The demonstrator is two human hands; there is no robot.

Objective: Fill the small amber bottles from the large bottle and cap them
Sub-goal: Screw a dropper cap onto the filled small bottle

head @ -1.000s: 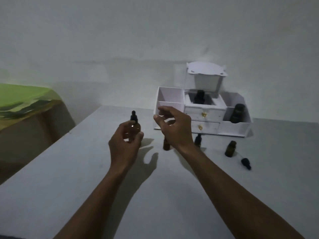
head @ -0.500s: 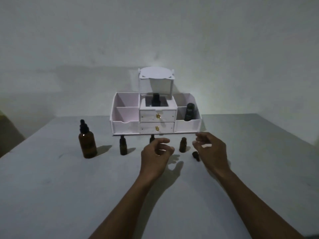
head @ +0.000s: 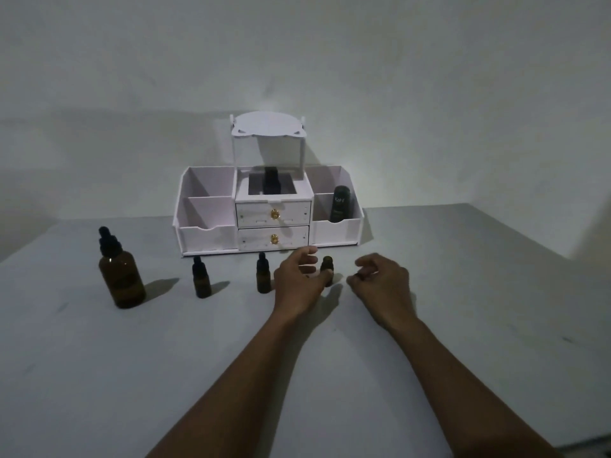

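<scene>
A: Amber bottles, count?

B: Four, all upright on the table (head: 165, 358). One large bottle (head: 121, 279), dropper-capped, farthest to the left of the left hand (head: 297, 285). Three small ones: far capped bottle (head: 201, 279), near capped bottle (head: 263, 276) just left of that hand, and uncapped bottle (head: 327, 264) between the two hands. The glass is too dark to tell fill levels.

A: Hands?

B: Two. The left hand is spread, thumb tip against the uncapped bottle's lower front, fingers curved beside it and not closed round it. The right hand (head: 383, 285) is curled narrow, fingertips pinching a small dark cap (head: 359, 276), just right of the uncapped bottle and apart from it.

A: Containers?

B: One white organizer (head: 205, 234), beyond both hands. It has two closed drawers with gold knobs, the upper drawer (head: 258, 214) and the lower drawer (head: 258, 239). Right compartment: one dark tube (head: 340, 204), upright. Centre well: one dark container (head: 270, 183).

A: Obstructions?

B: The left thumb covers part of the uncapped bottle's base. The right fingers cover most of the cap.
</scene>
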